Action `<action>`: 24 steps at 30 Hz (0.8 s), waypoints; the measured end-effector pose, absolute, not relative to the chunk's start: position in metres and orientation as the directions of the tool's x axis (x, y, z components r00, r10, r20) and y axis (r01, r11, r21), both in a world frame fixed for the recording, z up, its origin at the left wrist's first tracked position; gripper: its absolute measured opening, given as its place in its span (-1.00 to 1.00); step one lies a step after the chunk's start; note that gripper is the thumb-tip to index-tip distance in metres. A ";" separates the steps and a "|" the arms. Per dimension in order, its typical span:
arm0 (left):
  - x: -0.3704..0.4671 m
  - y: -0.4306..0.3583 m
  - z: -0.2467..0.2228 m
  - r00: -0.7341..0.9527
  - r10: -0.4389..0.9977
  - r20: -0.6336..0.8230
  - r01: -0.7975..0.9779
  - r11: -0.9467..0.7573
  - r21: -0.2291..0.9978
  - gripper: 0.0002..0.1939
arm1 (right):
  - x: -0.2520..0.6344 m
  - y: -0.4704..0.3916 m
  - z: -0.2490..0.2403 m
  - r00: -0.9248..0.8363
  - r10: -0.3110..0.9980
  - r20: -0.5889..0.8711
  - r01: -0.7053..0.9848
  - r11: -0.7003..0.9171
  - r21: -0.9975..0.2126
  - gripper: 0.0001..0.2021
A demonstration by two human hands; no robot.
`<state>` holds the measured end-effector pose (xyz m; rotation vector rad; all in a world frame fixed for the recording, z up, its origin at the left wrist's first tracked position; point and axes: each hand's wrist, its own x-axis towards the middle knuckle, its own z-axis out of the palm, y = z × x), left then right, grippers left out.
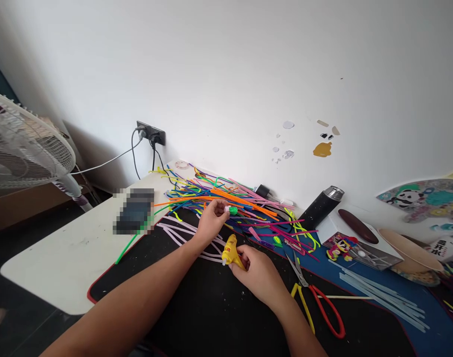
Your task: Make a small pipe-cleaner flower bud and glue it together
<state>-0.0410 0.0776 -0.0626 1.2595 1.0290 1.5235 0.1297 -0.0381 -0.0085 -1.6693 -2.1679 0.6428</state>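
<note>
My left hand point(212, 222) pinches a small green and pale pink fuzzy piece point(233, 210), its fingertips closed around the pale end. Just below and to the right, my right hand point(256, 270) is wrapped around the handle of a yellow hot glue gun point(231, 250). The gun's whitish nozzle points down and to the left, apart from the green piece. Behind both hands spreads a heap of coloured pipe cleaners point(245, 201). Pale lilac pipe cleaners point(173, 232) lie on the black mat point(200, 297), partly hidden by my left wrist.
Open scissors with red handles point(325, 307) lie right of my right forearm, beside translucent glue sticks point(382, 292). A black thermos point(323, 206) leans near a white box point(364, 238). Left are a blurred-out dark object point(135, 210), the white table edge point(44, 282) and a fan point(26, 144).
</note>
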 end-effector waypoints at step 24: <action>-0.043 0.071 -0.042 0.021 0.984 0.176 -0.192 -0.169 0.967 -0.51 | 0.168 -0.015 -0.007 -0.100 0.988 -0.121 -0.454 -0.154 -0.878 -0.57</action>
